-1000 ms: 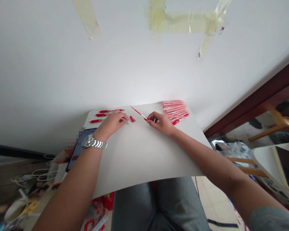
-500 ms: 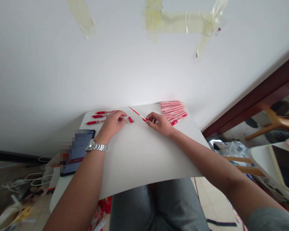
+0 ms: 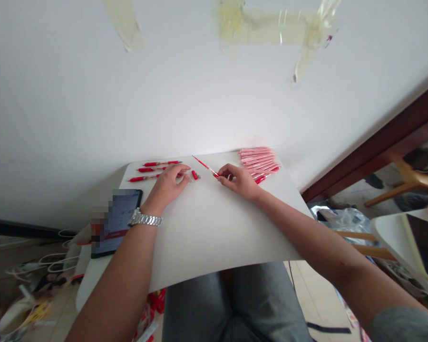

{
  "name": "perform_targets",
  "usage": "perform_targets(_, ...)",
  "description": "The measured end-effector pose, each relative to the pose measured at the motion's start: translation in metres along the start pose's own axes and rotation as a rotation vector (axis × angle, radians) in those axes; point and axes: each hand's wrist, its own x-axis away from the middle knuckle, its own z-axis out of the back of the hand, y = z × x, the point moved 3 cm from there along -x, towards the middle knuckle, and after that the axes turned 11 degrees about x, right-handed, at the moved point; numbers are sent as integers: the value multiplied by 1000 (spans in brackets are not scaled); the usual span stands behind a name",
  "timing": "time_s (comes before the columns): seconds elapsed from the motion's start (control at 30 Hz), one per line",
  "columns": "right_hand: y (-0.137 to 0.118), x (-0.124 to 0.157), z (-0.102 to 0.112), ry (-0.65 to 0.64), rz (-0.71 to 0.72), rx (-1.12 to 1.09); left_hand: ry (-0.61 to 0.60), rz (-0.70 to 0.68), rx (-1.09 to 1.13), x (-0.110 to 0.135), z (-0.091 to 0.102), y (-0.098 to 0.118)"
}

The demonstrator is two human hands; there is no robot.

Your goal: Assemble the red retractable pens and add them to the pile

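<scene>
My right hand (image 3: 237, 181) pinches a thin red pen refill (image 3: 204, 166) that points up and left over the white table (image 3: 214, 223). My left hand (image 3: 168, 184) rests on the table with its fingers curled, fingertips by a small red pen part (image 3: 195, 175); whether it holds anything I cannot make out. Left of that hand lie three red pens (image 3: 153, 170) in a row. A pile of pink pen barrels (image 3: 258, 159) lies behind my right hand near the wall.
A phone (image 3: 117, 221) with a lit screen lies at the table's left edge. Cables and clutter cover the floor at the left. A wooden chair and another white table stand at the right. My knees sit under the near edge.
Both hands stay almost in place; the left fingers shifted slightly near the small red part. The camera tilted a little, bringing more of the phone into view.
</scene>
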Motion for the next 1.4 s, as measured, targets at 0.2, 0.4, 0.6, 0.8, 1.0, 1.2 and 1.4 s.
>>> perform_targets(0.2,-2,1,1,-1,-4,9,-60,5,-15,1,-3,-2)
perform_targets(0.4,-2,1,1,-13,3,2,-76,-37,-47,1,-5,-3)
perform_targets(0.6,-1,0,1,-20,9,-3,9,-8,19,0,-1,0)
perform_targets(0.8,2,0,-1,-16,24,-7,205,23,321,-3,-3,-2)
perform_targets(1.0,0,1,0,-22,18,-7,281,61,502,-6,-6,12)
perform_targets(1.2,-2,1,1,-30,18,7,405,156,668,-5,-10,12)
perform_targets(1.4,-4,1,1,-33,13,21,499,222,1044,-9,-18,-1)
